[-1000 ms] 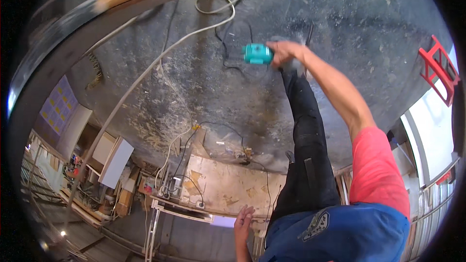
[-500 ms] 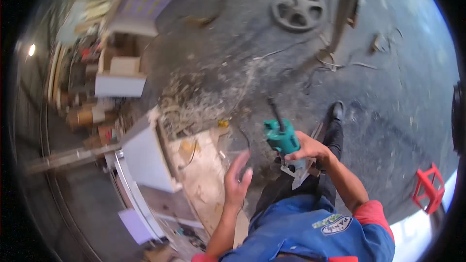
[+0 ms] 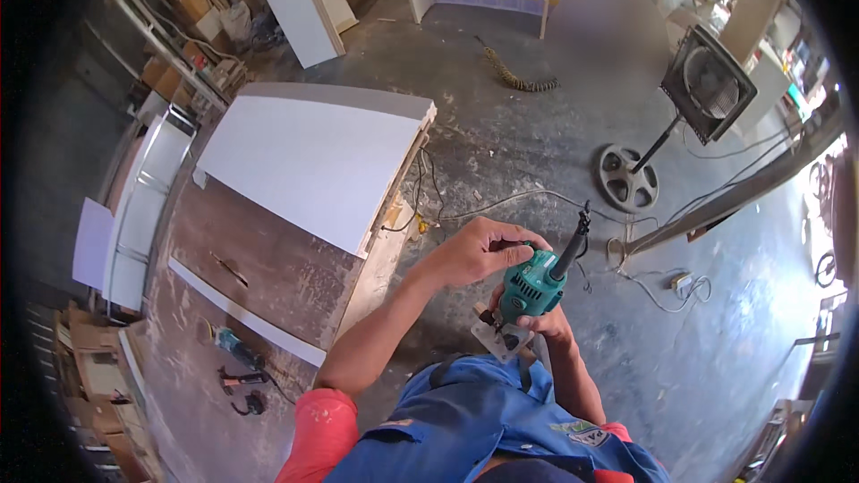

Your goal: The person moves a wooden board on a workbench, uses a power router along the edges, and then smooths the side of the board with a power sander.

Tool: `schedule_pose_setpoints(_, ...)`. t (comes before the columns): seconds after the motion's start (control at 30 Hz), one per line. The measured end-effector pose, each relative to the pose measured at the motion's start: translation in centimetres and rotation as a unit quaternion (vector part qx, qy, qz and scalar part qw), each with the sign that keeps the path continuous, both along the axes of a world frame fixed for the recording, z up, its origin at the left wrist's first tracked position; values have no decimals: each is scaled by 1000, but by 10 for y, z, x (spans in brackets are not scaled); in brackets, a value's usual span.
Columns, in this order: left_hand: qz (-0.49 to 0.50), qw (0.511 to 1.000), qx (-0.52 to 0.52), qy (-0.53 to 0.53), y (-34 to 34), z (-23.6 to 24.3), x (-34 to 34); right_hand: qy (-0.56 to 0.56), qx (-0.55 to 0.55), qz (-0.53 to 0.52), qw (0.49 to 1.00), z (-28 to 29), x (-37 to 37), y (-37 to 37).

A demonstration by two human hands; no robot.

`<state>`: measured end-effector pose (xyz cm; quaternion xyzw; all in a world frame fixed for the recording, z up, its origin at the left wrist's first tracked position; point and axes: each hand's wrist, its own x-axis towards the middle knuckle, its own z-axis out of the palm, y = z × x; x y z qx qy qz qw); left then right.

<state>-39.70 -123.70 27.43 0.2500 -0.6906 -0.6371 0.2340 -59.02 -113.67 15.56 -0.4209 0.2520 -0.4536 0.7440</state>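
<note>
A teal trim router [image 3: 526, 291] with a clear square base [image 3: 494, 340] and a dark cord rising from its top is held in front of my body. My right hand [image 3: 551, 326] grips its lower body from behind. My left hand [image 3: 488, 252] is closed on the router's top, thumb against the casing. To the left, a worktable [image 3: 259, 233] carries a large white board [image 3: 304, 161], a narrow white strip [image 3: 242, 311] and another teal power tool [image 3: 240, 351].
A pedestal fan [image 3: 707, 80] with a wheel base [image 3: 628, 177] stands at right. Cables [image 3: 662, 295] and a coiled hose [image 3: 519, 79] lie on the floor. A long beam [image 3: 743, 188] crosses at right; stacked boards and boxes [image 3: 192, 0] line the upper left.
The view has swung round toward the worktable. The router has come up from low by my leg to before my body, and my left hand has moved from open onto its top.
</note>
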Motion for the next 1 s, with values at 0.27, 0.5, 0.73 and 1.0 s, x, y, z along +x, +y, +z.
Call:
schedule_pose_setpoints(0.27, 34, 992, 71, 101, -97, -27, 23, 76, -41, -63, 994, -14, 42, -98)
schedule_pose_setpoints(0.5, 445, 872, -155, -135, -272, -165, 187, 214, -48, -246, 944, -54, 74, -233)
schedule_pose_setpoints(0.73, 531, 699, -204, -432, -338, -261, 340, 145, -68, -370, 915, -54, 102, -339)
schedule_pose_setpoints(1.0, 511, 592, -273, -559, -367, -246, 297, 268, -188, -362, 873, -52, 155, -399)
